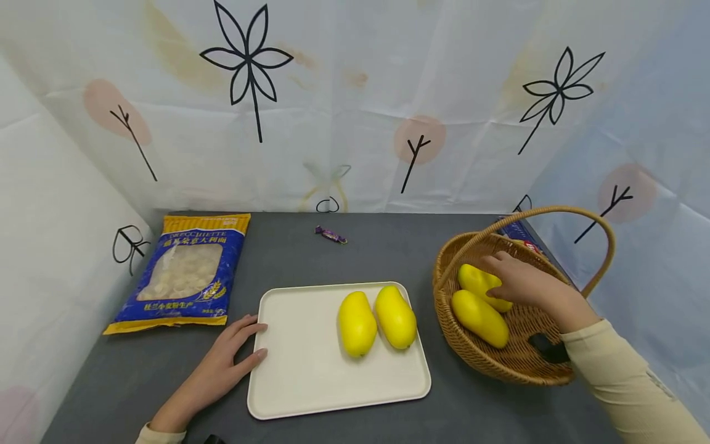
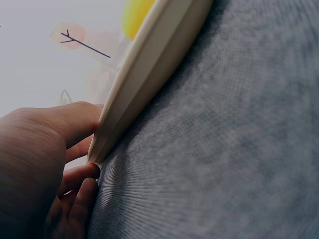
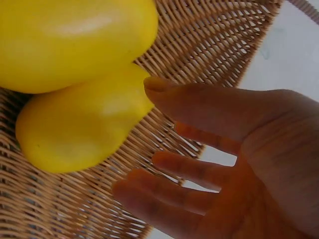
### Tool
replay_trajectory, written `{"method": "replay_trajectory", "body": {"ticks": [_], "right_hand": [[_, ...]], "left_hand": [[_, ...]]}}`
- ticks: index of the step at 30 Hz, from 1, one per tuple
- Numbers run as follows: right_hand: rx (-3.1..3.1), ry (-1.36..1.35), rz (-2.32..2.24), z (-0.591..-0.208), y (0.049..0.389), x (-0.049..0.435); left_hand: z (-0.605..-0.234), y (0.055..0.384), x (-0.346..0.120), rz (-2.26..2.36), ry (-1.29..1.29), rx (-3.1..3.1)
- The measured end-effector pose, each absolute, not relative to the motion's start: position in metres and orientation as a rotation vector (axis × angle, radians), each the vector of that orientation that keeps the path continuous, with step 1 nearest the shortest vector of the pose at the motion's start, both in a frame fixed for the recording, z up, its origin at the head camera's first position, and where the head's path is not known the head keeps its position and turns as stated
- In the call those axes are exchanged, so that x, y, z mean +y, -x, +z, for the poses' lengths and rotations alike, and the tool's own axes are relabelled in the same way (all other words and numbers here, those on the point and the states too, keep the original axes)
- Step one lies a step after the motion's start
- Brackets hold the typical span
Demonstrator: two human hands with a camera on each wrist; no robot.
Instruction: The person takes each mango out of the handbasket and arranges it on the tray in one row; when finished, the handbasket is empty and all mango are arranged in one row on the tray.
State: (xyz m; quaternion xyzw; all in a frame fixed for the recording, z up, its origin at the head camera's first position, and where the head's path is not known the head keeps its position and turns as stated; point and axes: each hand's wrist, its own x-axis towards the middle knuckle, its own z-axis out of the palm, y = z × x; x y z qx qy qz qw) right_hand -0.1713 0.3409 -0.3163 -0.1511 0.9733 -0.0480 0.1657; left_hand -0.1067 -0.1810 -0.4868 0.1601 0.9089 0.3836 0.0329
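Observation:
My left hand rests at the left edge of a cream tray, with its fingertips and thumb touching the rim; the left wrist view shows the fingers against the tray's side. Two yellow mangoes lie side by side on the tray's right half. Inside a wicker basket, two more mangoes lie together. My right hand reaches in over the farther one. In the right wrist view its fingers are spread and the thumb overlaps that mango's end.
A blue and yellow bag of orecchiette pasta lies at the back left. A purple wrapped candy is near the table's back edge. The basket's tall handle arches beside my right arm, and a dark blue package shows behind the basket.

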Motion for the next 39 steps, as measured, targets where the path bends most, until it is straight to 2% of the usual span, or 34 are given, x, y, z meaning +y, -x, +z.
{"method": "replay_trajectory", "body": {"ticks": [18, 39], "right_hand": [[2.737, 0.433, -0.182, -0.34, 0.186, 0.351], [2.713, 0.398, -0.09, -0.343, 0.19, 0.349]], "left_hand": [[-0.482, 0.105, -0.179, 1.187, -0.494, 2.794], [-0.484, 0.106, -0.18, 1.19, -0.494, 2.798]]}}
